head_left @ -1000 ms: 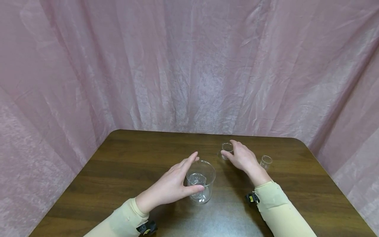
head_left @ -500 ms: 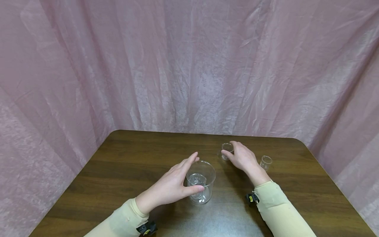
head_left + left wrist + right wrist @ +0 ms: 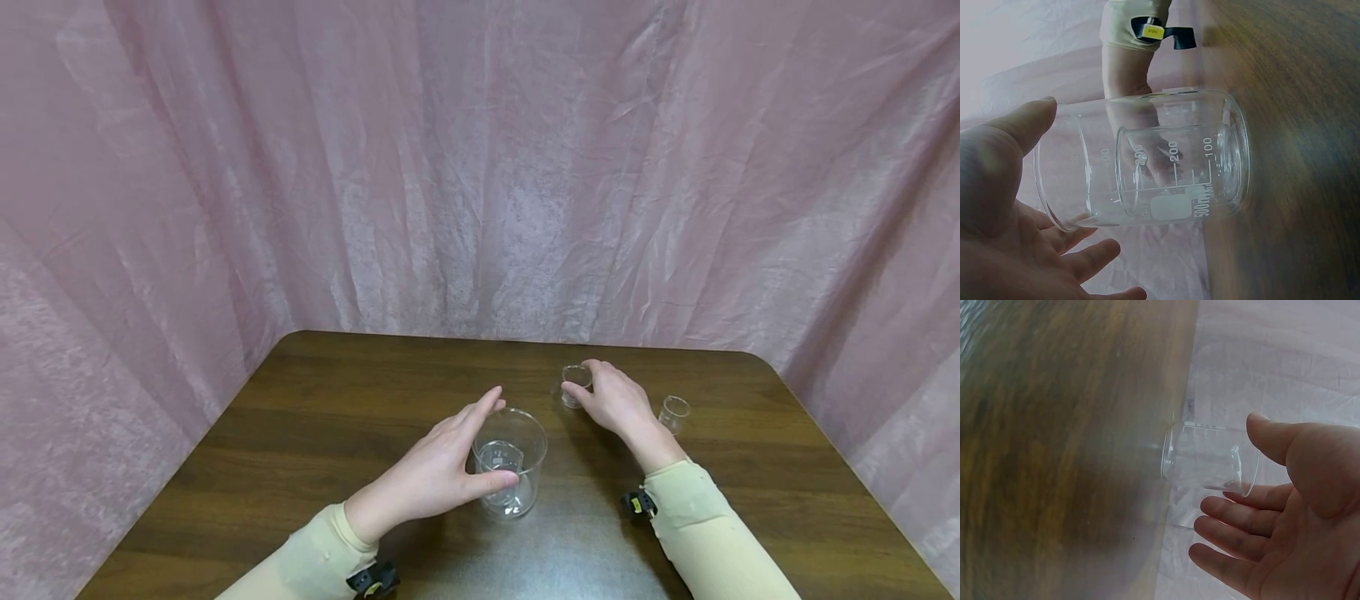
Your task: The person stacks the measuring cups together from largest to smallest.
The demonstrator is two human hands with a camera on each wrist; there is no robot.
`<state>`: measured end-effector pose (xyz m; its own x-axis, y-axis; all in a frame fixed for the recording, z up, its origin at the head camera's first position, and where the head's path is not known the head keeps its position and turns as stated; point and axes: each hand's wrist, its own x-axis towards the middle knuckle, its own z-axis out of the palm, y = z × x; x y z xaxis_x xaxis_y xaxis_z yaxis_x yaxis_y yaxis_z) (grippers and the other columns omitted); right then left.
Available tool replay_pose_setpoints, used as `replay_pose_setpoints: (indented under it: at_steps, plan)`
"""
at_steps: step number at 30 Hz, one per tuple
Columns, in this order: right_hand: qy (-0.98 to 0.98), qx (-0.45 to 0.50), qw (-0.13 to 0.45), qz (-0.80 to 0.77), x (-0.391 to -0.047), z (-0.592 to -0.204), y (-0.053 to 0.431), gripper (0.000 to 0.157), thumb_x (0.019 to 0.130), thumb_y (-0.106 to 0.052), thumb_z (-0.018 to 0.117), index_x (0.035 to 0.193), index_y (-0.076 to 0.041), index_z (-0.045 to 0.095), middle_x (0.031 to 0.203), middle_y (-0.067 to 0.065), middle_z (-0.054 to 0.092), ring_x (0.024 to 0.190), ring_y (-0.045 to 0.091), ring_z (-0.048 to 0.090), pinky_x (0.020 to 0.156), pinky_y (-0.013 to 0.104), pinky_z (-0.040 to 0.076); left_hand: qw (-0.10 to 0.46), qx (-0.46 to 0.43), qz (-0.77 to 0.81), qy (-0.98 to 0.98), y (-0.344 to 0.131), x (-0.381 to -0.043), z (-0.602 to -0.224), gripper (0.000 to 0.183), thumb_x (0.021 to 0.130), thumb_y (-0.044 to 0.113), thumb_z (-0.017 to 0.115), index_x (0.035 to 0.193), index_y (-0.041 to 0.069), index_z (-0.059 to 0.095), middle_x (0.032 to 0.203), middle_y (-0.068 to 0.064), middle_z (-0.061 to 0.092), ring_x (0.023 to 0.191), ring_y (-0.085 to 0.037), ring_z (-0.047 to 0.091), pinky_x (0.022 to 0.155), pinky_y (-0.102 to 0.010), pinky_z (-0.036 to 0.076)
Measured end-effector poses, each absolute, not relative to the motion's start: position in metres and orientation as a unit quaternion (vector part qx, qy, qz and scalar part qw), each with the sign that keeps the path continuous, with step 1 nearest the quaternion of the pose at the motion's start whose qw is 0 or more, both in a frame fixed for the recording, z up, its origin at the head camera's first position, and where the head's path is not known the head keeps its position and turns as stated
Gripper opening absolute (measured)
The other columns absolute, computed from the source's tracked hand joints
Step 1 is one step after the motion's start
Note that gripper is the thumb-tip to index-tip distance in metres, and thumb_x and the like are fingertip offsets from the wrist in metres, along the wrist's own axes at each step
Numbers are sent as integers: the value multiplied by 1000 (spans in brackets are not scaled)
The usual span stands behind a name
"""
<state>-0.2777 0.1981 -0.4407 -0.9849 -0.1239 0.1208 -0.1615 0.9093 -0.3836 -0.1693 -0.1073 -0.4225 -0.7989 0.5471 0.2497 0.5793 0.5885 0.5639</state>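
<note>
A large glass beaker (image 3: 531,446) stands upright on the wooden table, with a smaller beaker (image 3: 498,462) inside it. My left hand (image 3: 431,471) is beside the large beaker, thumb and fairly straight fingers spread on either side of its rim. White graduations and a 500 mark show on the glass in the left wrist view. Farther back, my right hand (image 3: 617,406) has its thumb and extended fingers on either side of a small beaker (image 3: 1213,456), which stands on the table. Whether either hand presses on the glass is hard to tell.
Another small beaker (image 3: 675,410) stands to the right of my right forearm, partly hidden by it. The table (image 3: 337,417) has rounded far corners. Behind it hangs a pink curtain (image 3: 480,183). Each wrist carries a small black camera mount.
</note>
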Motion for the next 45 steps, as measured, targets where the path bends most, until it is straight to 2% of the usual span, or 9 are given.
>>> replay_pose_setpoints:
  at_steps: [21,28,45]
  plan:
    - [-977,78,52,194,-278,-441,199,61,109,-46,69,145,3,64,141,27,68,133,47,63,105,63,52,23,-310,-329,-892,-107,-171,-424,109,97,60,82,178,18,22,169,-2,49,152,-34,49,123,-61,39]
    - [-976,78,54,197,-279,-442,201,59,108,-46,70,143,3,65,134,23,71,128,45,66,103,62,53,25,-312,-331,-890,-107,-171,-424,109,97,58,82,178,17,22,169,-2,49,152,-35,49,123,-62,39]
    - [-975,87,65,192,-278,-442,200,57,107,-43,73,138,4,67,130,25,72,123,46,68,100,62,55,27,-313,-331,-890,-107,-171,-423,109,97,58,83,177,16,23,169,-2,50,152,-35,49,123,-62,39]
